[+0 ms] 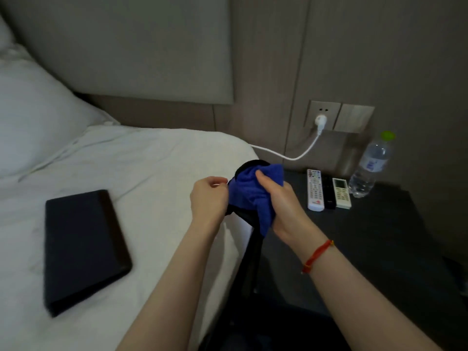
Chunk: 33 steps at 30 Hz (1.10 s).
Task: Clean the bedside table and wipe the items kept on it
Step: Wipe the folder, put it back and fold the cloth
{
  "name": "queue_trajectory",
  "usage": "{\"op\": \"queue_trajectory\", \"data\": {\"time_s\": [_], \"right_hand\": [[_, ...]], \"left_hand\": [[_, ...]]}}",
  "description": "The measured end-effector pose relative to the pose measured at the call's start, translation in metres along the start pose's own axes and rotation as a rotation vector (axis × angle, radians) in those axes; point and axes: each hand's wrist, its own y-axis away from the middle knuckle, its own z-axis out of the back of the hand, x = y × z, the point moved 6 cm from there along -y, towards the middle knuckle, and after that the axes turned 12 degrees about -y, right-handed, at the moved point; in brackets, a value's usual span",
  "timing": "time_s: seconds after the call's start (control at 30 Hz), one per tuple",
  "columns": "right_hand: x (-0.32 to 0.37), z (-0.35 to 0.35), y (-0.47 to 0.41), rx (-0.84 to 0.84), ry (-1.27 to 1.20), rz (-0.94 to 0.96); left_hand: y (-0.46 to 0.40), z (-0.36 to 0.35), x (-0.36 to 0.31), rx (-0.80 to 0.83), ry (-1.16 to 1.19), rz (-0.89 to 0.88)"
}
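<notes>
Surface: a dark bedside table [367, 249] fills the right and lower right of the frame, beside a bed with a white sheet [157, 160] that takes up the left half.
Room: a padded grey headboard [131, 46] spans the upper left; wood-look wall panels cover the upper right, with a wall socket [323, 114] at upper centre-right.
Cable: a white plug sits in the socket and its white cord [291, 157] curves down and left toward the edge of the bed.
On the table: three remotes lie side by side at centre right, a white remote [314, 190], a black remote [328, 196] and a cream remote [342, 193]; a clear water bottle [369, 164] with a green cap stands just right of them.
On the bed: a dark flat folder [83, 249] lies at lower left; a white pillow [30, 117] is at far left.
Held item: a black rounded object [252, 164], only partly visible, is at frame centre above the gap between bed and table, mostly covered by a blue cloth [249, 193]; what it is cannot be told.
Right hand [281, 201]: curled around the bunched blue cloth, pressing it on the black object; a red string circles the wrist.
Left hand [206, 198]: fingers curled at the object's left edge, seeming to pinch it; the contact is partly hidden.
</notes>
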Motion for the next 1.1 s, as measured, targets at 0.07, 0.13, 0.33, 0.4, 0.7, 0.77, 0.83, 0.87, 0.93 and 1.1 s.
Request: {"op": "queue_trajectory", "data": {"time_s": [0.07,0.13,0.33,0.4,0.7,0.77,0.83,0.87,0.93,1.1], "right_hand": [[-0.013,-0.022,0.005,0.021,0.02,-0.022],[-0.027,-0.044,0.01,0.046,0.032,-0.048],[-0.063,-0.091,0.017,0.135,0.058,-0.108],[-0.073,-0.102,0.018,0.156,0.072,-0.125],[-0.089,-0.117,0.024,0.207,0.117,-0.146],[-0.089,-0.117,0.025,0.216,0.112,-0.145],[-0.09,-0.117,0.025,0.226,0.106,-0.146],[-0.09,-0.117,0.026,0.23,0.102,-0.149],[-0.09,-0.116,0.026,0.235,0.094,-0.155],[-0.084,-0.115,0.022,0.213,0.031,-0.149]], "left_hand": [[0.0,0.024,0.009,-0.027,-0.013,0.02],[0.0,0.049,0.021,-0.066,-0.029,0.044],[-0.001,0.124,0.065,-0.28,-0.428,0.195],[0.003,0.146,0.079,-0.347,-0.588,0.282],[0.011,0.188,0.139,-0.319,-0.677,0.675],[0.009,0.188,0.14,-0.34,-0.629,0.677],[0.008,0.188,0.138,-0.377,-0.593,0.668],[0.008,0.188,0.137,-0.391,-0.585,0.661],[0.008,0.187,0.134,-0.403,-0.582,0.649],[0.002,0.199,0.132,-0.443,-0.411,0.627]]}}
